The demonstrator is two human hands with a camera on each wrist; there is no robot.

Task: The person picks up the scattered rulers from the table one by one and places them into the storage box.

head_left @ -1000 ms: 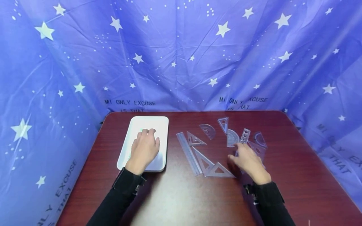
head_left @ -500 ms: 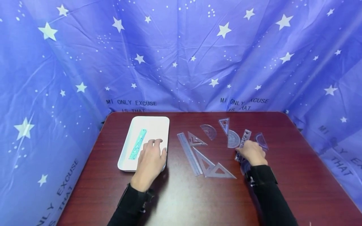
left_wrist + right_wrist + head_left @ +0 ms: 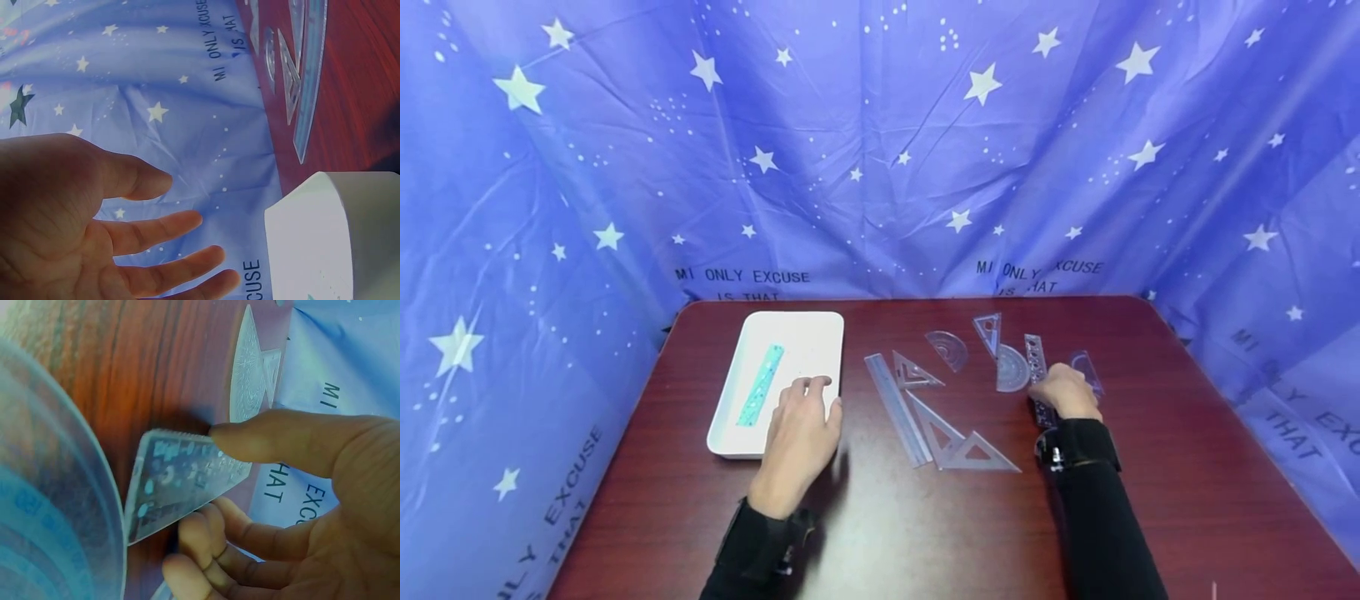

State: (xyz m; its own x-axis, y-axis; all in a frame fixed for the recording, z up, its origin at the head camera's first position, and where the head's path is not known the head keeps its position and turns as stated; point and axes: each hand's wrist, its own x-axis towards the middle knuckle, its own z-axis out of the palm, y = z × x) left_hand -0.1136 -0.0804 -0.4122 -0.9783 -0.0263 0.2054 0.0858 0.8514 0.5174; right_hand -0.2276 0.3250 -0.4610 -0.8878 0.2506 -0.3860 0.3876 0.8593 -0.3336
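With my right hand [image 3: 1067,392] I pinch the stencil [image 3: 181,475] between thumb and fingers, over the right part of the table [image 3: 895,533]. In the head view this hand covers some of it, so its holes are not all visible; I cannot tell whether it lies fully flat. Its long axis runs almost straight away from me, with the far end leaning slightly to the left.

My left hand [image 3: 800,437] is released, its fingers loosely extended. From above it hides the near right corner of the tray [image 3: 818,333]; if it touches there, I cannot tell. In the left wrist view the tray is cut off.

Inside the tray lies one green ruler [image 3: 761,386]. On the table I count one clear ruler [image 3: 898,408], four set squares [image 3: 996,461] and three protractors [image 3: 1012,369], the rightmost partly hidden behind my right hand. A large protractor [image 3: 37,506] is cut by the left edge of the right wrist view.
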